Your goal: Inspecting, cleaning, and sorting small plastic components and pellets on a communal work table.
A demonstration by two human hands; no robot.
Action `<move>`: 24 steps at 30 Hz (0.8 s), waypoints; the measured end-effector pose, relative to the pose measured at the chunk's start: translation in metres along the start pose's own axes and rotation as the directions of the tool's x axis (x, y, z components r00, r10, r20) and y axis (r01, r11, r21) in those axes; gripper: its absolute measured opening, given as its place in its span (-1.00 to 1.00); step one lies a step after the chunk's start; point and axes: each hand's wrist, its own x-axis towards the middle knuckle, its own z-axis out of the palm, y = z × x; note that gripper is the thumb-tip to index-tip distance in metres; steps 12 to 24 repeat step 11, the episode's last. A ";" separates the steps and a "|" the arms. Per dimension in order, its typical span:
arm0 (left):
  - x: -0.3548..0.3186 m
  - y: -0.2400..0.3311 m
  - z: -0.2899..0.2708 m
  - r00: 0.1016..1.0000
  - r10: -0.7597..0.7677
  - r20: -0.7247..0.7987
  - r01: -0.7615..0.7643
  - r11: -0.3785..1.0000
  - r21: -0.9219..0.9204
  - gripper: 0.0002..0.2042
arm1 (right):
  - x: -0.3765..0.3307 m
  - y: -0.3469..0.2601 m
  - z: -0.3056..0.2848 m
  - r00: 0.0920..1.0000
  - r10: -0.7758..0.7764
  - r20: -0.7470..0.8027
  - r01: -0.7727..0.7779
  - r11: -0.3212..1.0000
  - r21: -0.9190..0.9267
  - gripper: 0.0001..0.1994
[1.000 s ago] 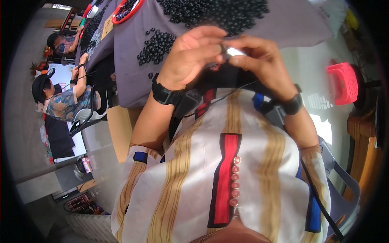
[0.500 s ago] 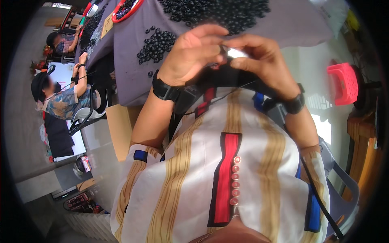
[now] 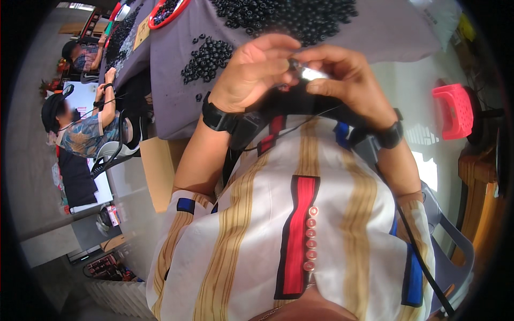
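Note:
In front of my chest, at the table's near edge, my left hand (image 3: pixel 247 76) and my right hand (image 3: pixel 350 80) are held close together. A small dark round piece (image 3: pixel 293 65), like the black beads on the table, is pinched in my left fingers. My right thumb and fingers close on a short, shiny metal tool (image 3: pixel 311 74), whose kind glare and blur hide. Its end meets the dark piece. Beyond my hands lies a big spread of black beads (image 3: pixel 289 18); a smaller heap (image 3: pixel 208 60) sits left of them.
A grey cloth (image 3: pixel 174 80) covers the table. A red-rimmed tray (image 3: pixel 183 8) is at the far left, with a person (image 3: pixel 88 131) seated beyond. An open cardboard box (image 3: pixel 156 174) stands by my left elbow, a pink stool (image 3: pixel 452 111) to the right.
The shiny metal tool has tilted slightly between my fingers. Both hands stay nearly in place, and the bead heaps look the same.

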 end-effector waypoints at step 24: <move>-0.001 0.004 0.002 0.999 -0.005 0.039 0.007 0.999 -0.038 -0.62 | 0.000 0.001 0.000 0.999 -0.025 0.041 0.023 0.998 0.061 -0.63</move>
